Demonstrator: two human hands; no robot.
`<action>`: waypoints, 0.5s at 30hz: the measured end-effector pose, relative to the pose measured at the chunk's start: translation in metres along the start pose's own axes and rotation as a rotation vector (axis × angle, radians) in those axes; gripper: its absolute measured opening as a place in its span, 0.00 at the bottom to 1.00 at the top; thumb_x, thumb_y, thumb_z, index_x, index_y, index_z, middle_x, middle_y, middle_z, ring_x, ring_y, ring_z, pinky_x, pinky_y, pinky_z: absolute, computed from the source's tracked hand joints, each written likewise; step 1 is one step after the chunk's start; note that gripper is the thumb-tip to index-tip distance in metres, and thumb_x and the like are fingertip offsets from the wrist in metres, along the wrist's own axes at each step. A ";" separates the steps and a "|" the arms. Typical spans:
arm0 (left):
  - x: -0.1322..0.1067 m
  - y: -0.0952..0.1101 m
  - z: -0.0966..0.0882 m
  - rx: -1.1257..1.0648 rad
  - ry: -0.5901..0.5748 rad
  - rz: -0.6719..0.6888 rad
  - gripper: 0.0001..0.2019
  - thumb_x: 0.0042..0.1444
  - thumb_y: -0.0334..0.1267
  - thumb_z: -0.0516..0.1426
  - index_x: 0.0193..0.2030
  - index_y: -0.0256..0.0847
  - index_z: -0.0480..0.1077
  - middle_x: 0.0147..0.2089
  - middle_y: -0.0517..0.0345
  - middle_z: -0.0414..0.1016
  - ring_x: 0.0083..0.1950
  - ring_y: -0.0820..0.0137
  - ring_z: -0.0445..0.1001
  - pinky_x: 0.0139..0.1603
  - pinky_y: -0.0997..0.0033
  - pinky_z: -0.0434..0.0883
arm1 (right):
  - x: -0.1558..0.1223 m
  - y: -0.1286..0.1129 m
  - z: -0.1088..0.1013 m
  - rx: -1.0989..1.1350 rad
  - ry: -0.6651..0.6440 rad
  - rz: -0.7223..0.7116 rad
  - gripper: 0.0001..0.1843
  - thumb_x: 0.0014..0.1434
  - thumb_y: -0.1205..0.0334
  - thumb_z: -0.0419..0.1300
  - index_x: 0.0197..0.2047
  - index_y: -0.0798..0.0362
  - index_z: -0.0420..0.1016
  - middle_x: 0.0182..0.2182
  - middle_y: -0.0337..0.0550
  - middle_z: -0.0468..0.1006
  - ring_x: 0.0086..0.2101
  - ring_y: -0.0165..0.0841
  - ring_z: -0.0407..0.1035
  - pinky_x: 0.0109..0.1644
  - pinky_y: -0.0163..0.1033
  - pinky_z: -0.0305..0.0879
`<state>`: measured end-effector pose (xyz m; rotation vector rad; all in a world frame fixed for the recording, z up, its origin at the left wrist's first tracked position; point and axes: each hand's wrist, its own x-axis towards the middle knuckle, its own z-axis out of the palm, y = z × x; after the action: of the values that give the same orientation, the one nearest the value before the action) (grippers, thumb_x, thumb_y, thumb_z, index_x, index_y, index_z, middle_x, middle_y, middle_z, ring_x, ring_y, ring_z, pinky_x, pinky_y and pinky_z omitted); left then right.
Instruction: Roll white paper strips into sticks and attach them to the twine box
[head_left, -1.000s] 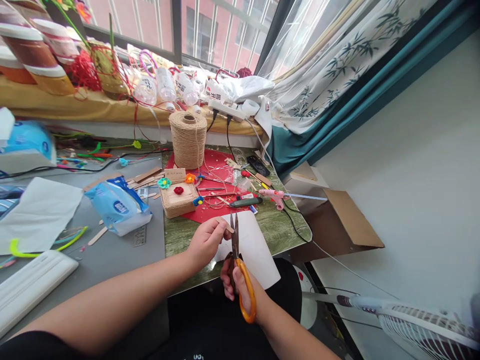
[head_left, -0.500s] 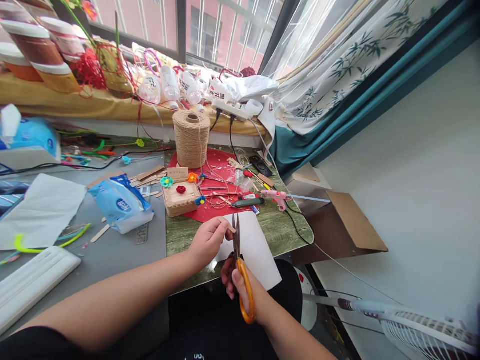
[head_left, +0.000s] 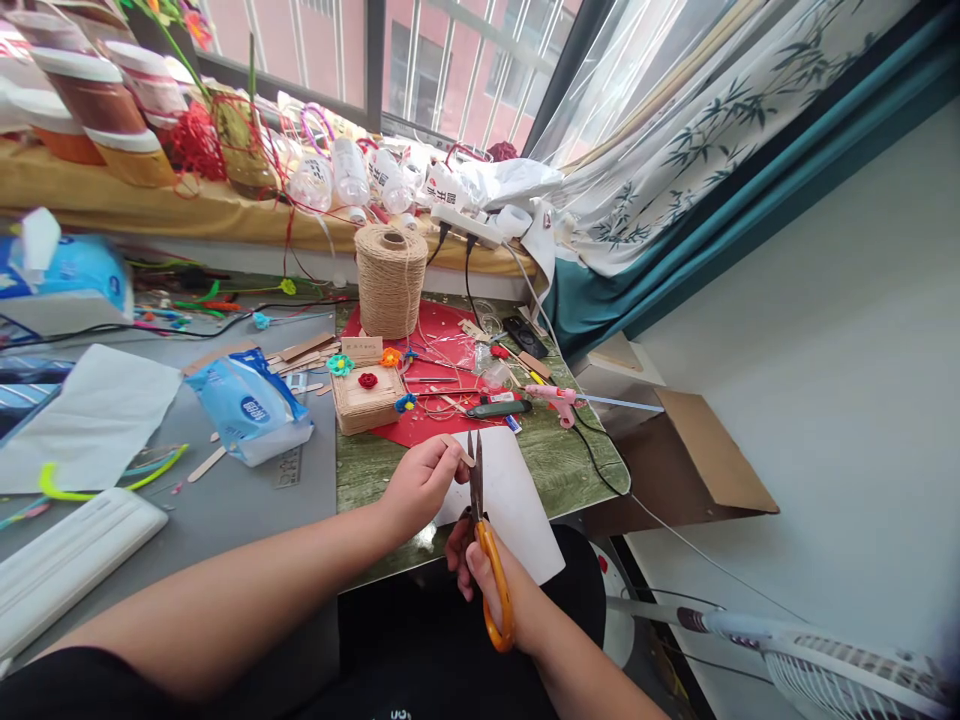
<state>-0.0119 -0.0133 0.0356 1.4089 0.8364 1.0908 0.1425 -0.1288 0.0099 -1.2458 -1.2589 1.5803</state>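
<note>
My left hand pinches a small wooden craft stick, whose rounded end shows at the fingertips. My right hand is wrapped round the orange handles of a pair of scissors. The blades point away from me, slightly apart, with the stick's end at them. Below both hands lies a white sheet of paper. Just beyond sits a twine-wrapped box with small knitted flowers on and around it, including a dark red flower on top.
A twine spool stands behind the box on a red sheet. To the right lie a green utility knife and a pink glue gun with its cord. A blue tissue pack and loose sticks are left. A cardboard box stands beyond the table's right edge.
The whole view has shifted slightly, so things appear a little further right. Both hands keep their holds on the craft stick and the scissors, with little other visible change.
</note>
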 end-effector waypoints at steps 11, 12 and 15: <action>0.002 -0.004 0.000 0.035 -0.004 -0.026 0.17 0.71 0.45 0.49 0.34 0.39 0.70 0.31 0.59 0.75 0.32 0.73 0.70 0.36 0.72 0.67 | 0.004 0.002 0.004 0.147 0.065 0.185 0.24 0.65 0.35 0.57 0.40 0.48 0.60 0.24 0.29 0.55 0.21 0.23 0.48 0.21 0.31 0.45; 0.002 -0.004 0.001 0.032 -0.007 -0.025 0.17 0.71 0.45 0.49 0.34 0.39 0.70 0.31 0.58 0.75 0.32 0.73 0.70 0.36 0.72 0.67 | 0.005 0.003 0.004 0.158 0.078 0.202 0.25 0.64 0.35 0.57 0.39 0.48 0.59 0.23 0.28 0.54 0.20 0.23 0.47 0.20 0.30 0.44; 0.001 -0.005 0.002 0.016 -0.009 -0.028 0.17 0.71 0.46 0.50 0.34 0.39 0.71 0.31 0.58 0.75 0.31 0.73 0.70 0.36 0.72 0.67 | 0.007 0.004 0.005 0.159 0.110 0.234 0.26 0.62 0.34 0.59 0.39 0.47 0.58 0.22 0.26 0.54 0.18 0.23 0.46 0.18 0.29 0.43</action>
<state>-0.0097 -0.0124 0.0313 1.4111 0.8577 1.0576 0.1363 -0.1249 0.0043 -1.3957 -0.9259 1.7145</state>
